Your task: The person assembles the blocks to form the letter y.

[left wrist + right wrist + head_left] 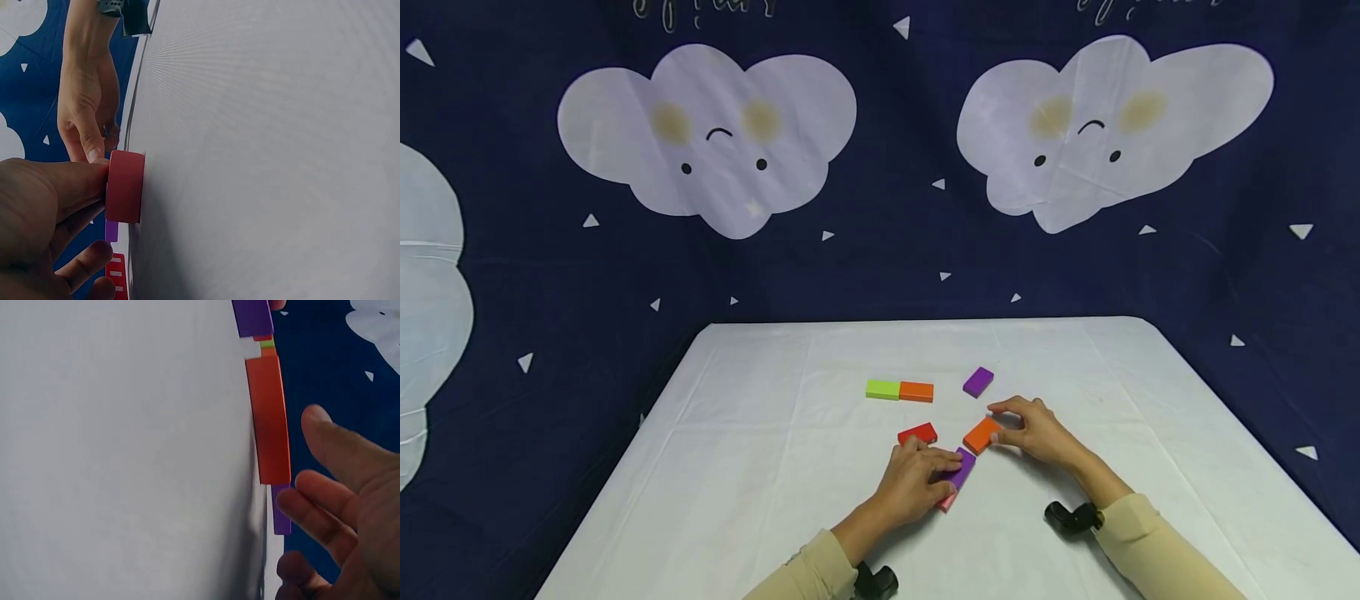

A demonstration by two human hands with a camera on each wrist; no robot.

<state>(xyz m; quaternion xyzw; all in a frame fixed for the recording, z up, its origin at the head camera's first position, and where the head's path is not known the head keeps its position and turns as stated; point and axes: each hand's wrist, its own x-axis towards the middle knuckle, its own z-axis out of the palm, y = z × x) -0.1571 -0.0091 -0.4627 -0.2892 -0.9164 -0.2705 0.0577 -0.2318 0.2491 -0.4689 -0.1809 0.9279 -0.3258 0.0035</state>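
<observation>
My left hand [912, 483] holds a purple block [960, 468], with the thumb near one end and a fingertip toward the other. Against the near end of that block lies a pink block [947, 503], which looks large and reddish in the left wrist view. Just past the purple block's far end is an orange block [981, 436], set along nearly the same slanted line. My right hand [1036, 429] is beside it, thumb and index finger spread apart around it. The right wrist view shows these fingers loose next to the orange block [270, 422].
A red block [917, 433] lies just beyond my left knuckles. Farther back, a lime green block [882, 389] and another orange block [917, 392] sit end to end. A second purple block [978, 382] lies at the back right. White cloth covers the table [760, 467].
</observation>
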